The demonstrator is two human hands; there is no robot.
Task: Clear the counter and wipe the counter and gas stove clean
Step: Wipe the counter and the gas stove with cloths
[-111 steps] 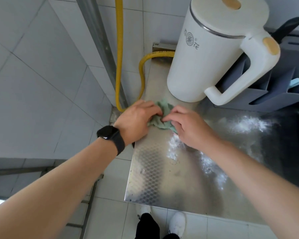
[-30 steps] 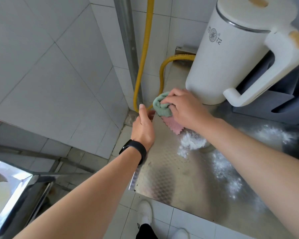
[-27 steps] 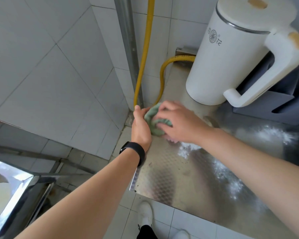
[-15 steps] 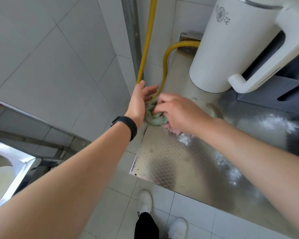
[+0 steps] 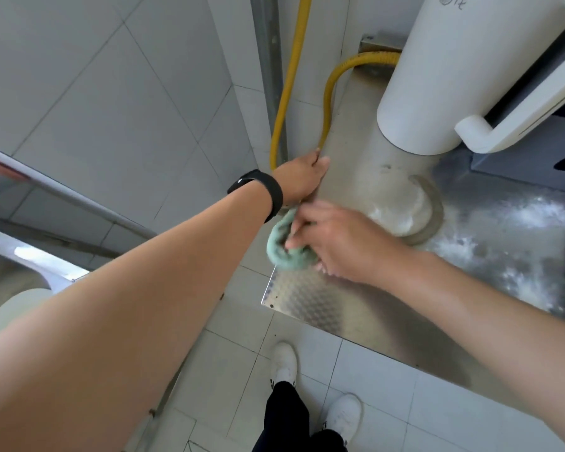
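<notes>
Green cloth bunched at left edge of steel counter — right hand fingers curled round it, left hand just beside, fingers straight and together, white powder further right

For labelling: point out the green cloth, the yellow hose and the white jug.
green cloth (image 5: 287, 261), head view, bunched lower fold.
yellow hose (image 5: 328, 93), head view, curved stretch.
white jug (image 5: 437, 76), head view, body wall.
</notes>
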